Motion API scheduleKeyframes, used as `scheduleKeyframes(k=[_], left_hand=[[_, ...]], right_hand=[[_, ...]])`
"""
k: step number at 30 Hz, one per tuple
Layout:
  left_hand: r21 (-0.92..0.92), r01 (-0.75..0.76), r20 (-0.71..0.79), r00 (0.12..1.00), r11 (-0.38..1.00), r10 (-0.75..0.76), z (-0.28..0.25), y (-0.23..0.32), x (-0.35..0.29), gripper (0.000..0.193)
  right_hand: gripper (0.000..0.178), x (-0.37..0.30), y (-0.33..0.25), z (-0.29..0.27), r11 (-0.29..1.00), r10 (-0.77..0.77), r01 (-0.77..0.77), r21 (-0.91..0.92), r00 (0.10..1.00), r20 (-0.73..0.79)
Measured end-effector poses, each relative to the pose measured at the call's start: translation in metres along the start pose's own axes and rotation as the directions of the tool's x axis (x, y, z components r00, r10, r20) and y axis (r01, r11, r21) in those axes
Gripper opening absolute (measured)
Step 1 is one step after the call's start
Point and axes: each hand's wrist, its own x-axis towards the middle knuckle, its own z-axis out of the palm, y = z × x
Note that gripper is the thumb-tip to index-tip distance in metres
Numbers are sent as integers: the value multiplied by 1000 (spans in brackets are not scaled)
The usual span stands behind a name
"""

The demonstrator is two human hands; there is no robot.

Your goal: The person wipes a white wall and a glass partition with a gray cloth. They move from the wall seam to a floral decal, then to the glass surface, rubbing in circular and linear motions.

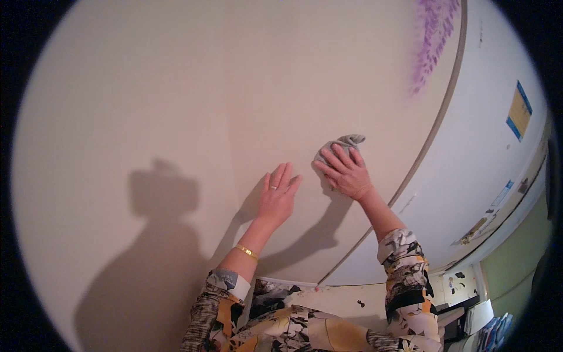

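A cream upright surface fills most of the view in front of me. Right of centre, my right hand presses a bunched grey cloth against it, fingers spread over the fabric. Part of the cloth is hidden under the palm, and one rolled end sticks out above the fingertips. My left hand is raised to the left of the cloth, fingers stretched out, holding nothing. It is at or very near the surface; contact is hard to make out. That hand wears a ring, and a gold bracelet circles the wrist.
Purple hanging blossoms decorate the upper right of the cream surface. A brown edge strip divides it from a white panel bearing a yellow-and-blue sticker. Blue folders or papers stand low at the right. My shadow falls left.
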Motion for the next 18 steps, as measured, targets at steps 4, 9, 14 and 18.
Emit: scheduleKeyframes(k=[4, 9, 14, 18], left_hand=[[-72, -5, 93, 996, 997, 12, 2, -6, -3, 33], [-95, -22, 133, 991, 995, 34, -7, -9, -14, 29], [-140, 157, 19, 988, 978, -156, -29, 4, -31, 34], [-138, 233, -15, 971, 963, -237, -42, -5, -35, 38]], right_hand=[[55, 16, 31, -9, 1000, -1, 2, -29, 998, 57], [58, 86, 64, -51, 966, 226, -247, -79, 950, -215], [54, 129, 53, -72, 950, 263, -303, -76, 907, -329], [58, 122, 10, -62, 986, 165, -169, 1, 964, -208]])
